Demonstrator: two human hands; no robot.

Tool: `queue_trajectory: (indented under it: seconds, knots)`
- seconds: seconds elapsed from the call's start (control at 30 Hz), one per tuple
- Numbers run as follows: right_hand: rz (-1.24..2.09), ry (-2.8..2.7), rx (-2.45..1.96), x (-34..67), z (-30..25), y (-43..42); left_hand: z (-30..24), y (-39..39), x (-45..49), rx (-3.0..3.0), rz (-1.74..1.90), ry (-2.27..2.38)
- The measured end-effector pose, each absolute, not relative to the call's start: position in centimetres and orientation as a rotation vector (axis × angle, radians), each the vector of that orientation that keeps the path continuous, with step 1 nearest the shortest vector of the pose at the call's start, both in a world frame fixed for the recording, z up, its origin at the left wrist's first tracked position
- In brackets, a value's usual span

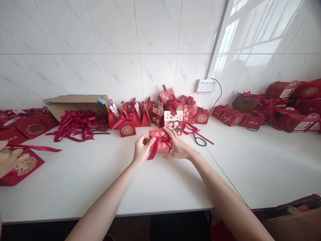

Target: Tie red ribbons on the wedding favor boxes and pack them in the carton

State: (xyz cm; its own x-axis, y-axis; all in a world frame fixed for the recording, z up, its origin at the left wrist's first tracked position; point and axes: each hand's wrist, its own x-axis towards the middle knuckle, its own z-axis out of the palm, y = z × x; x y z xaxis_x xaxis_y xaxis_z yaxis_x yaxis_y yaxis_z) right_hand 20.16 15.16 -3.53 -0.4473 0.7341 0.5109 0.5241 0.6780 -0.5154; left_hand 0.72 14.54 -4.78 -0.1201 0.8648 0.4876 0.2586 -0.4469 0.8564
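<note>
A small red gift box (157,133) with printed characters lies on the table before me, a dark red satin ribbon (158,144) tied in a bow across it. At the box's left end, my left hand (142,149) is closed, thumb and fingers pinching at the ribbon's left loop. My right hand (179,145) wraps the right side, fingers over the far edge and thumb low at the near edge; part of the bow's right loop is hidden. Just behind stands a white-topped box with a cartoon couple (173,123).
Several red boxes (127,129) stand along the wall. Loose ribbons (77,124) spill from a cardboard carton (75,99). A black ring-shaped item (200,142) lies to the right, below a power strip (205,85). At far left, another person's hand (10,159) holds a red box (26,165).
</note>
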Motion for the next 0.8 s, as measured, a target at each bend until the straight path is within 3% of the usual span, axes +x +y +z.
queue_trajectory:
  seconds: [0.57,0.8]
  knots:
    - [-0.063,-2.010,-1.165,18.3,-4.9,15.5,-2.8,13.7,-0.3,2.178,1.656,1.585]
    - [-0.123,-1.972,-1.063,17.8,-4.9,15.2,-3.4,12.6,0.8,2.397,1.930,1.190]
